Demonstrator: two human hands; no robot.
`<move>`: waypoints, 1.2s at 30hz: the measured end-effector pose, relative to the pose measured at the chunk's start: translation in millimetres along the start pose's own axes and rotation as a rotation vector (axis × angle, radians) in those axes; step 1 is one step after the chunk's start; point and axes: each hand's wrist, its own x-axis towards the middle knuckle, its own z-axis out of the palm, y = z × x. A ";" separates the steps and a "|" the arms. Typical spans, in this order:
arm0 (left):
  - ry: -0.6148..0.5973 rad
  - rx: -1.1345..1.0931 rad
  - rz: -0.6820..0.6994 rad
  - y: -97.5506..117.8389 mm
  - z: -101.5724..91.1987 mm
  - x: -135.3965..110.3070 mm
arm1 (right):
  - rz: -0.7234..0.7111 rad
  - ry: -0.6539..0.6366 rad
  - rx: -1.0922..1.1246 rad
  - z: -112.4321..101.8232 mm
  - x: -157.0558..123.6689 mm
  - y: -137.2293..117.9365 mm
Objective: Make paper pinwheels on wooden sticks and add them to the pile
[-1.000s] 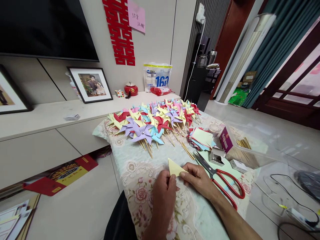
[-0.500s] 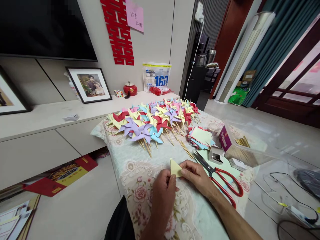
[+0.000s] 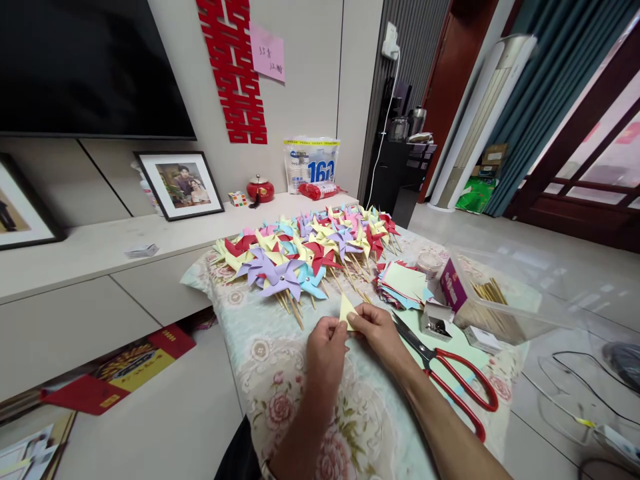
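One left hand [image 3: 327, 340] and one right hand [image 3: 373, 327] are pinching a folded yellow paper [image 3: 345, 309] between their fingertips, over the near part of the bench [image 3: 273, 353]. Pinwheels [image 3: 319, 255] are crowding its far edge. Rightward, a paper stack [image 3: 404, 283] is lying flat, scissors [image 3: 429, 357] are resting just beside the right hand, and a clear box [image 3: 456, 288] is standing along the right edge.

The left hand [image 3: 326, 343] and right hand [image 3: 375, 328] have moved forward, nearer the pinwheels [image 3: 283, 277]. Between their fingertips, the paper [image 3: 345, 308] shows narrower; the right hand now hides the loose sticks' [image 3: 361, 292] near ends.
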 end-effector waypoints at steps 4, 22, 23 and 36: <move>-0.014 0.036 -0.011 -5.0 1.1 1.0 | 0.037 0.013 0.026 0.0 -4.6 9.9; -0.015 0.085 0.040 -10.8 -6.1 -3.6 | 0.045 -0.029 0.096 -1.8 -16.4 -2.2; -0.006 0.068 0.033 -11.1 -6.0 -3.3 | 0.046 -0.037 0.105 -2.1 -16.5 -1.4; -0.024 0.042 0.026 -12.8 -8.7 -5.0 | 0.036 -0.035 0.167 -5.5 -17.8 1.8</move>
